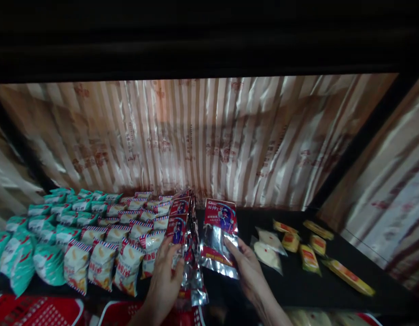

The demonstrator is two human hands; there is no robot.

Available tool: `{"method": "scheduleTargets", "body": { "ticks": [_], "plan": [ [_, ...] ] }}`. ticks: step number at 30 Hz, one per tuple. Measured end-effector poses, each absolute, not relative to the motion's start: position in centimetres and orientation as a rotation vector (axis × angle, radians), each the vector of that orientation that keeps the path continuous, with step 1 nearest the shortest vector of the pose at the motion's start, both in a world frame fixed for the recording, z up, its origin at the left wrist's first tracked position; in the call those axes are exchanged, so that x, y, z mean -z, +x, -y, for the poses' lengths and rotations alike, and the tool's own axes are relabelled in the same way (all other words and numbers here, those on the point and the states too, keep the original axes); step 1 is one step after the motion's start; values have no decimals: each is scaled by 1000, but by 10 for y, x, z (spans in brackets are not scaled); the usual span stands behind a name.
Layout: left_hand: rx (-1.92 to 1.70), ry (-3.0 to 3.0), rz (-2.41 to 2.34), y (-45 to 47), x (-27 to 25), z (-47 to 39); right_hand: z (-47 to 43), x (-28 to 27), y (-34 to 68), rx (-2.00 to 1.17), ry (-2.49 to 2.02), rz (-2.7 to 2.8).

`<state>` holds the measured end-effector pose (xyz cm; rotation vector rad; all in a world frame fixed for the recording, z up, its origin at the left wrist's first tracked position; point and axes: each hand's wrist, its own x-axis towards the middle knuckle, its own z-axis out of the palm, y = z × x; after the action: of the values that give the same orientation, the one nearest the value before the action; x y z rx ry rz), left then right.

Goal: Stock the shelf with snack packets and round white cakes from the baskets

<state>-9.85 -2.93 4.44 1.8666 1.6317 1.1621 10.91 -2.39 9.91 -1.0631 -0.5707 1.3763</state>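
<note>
My right hand (249, 267) pinches the lower right side of a red-and-silver snack packet (219, 226) with a cartoon figure on it, thumb across its front. To the left, my left hand (166, 274) is closed against the front of a row of matching packets (178, 224). Its thumb and forefinger curl on the front packets' left side; the other fingers are largely hidden. The held packet stands upright just right of that row, with a narrow gap between.
White puffed-snack bags (102, 265) and teal bags (48, 262) fill the black shelf (294, 280) at left. Round flat packets (268, 253) and small yellow packets (309, 259) lie at right. Red baskets (60, 310) sit below the edge; a striped foil sheet (195, 136) backs the shelf.
</note>
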Motion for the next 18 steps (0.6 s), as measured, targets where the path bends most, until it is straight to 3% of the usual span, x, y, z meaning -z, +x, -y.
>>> {"method": "scheduleTargets", "body": {
  "ticks": [18],
  "plan": [
    [-1087,2014,-1688,-71,-19,-27,-183,-72,105,-957,-1216,794]
  ]
}}
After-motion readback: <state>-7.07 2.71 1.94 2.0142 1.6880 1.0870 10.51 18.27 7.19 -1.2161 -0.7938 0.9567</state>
